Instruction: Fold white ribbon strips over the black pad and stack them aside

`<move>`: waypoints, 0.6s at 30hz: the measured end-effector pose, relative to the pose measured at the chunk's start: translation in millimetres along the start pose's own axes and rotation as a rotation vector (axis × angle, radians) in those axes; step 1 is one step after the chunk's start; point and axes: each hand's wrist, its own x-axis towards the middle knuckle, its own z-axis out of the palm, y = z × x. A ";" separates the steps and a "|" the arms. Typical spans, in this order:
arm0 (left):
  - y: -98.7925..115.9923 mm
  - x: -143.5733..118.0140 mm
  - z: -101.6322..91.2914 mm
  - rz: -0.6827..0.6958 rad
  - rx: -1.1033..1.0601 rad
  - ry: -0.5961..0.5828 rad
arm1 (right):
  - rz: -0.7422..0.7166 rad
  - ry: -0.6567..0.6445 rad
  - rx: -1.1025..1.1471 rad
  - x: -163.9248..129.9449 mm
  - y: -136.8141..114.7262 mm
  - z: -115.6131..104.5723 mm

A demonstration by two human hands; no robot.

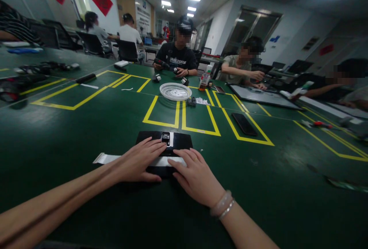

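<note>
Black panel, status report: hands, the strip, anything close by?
Left hand and right hand flat, pressing white strip across black panel. Nothing gripped. Black phone lies apart, to the right.

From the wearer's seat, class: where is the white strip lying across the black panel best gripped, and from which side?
Grip the white strip at its free left end, coming from the left. That end juts past the black panel, uncovered, while the left hand and right hand press flat on the rest.

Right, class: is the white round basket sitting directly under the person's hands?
No. The white basket sits farther up the green table, while the left hand and right hand rest on a black flat panel.
</note>
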 end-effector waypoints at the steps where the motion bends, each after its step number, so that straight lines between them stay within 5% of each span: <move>1: 0.2 0.2 -0.2 -0.002 -0.005 0.005 | -0.001 -0.006 -0.012 -0.2 0.7 0.4; 12: -2.8 -0.5 -12.4 0.011 -0.050 0.117 | 0.127 0.385 -0.076 -3.9 18.2 -9.2; 18: -62.0 -16.2 -34.9 -0.232 0.048 0.272 | 0.192 0.435 -0.080 -3.3 24.4 -9.6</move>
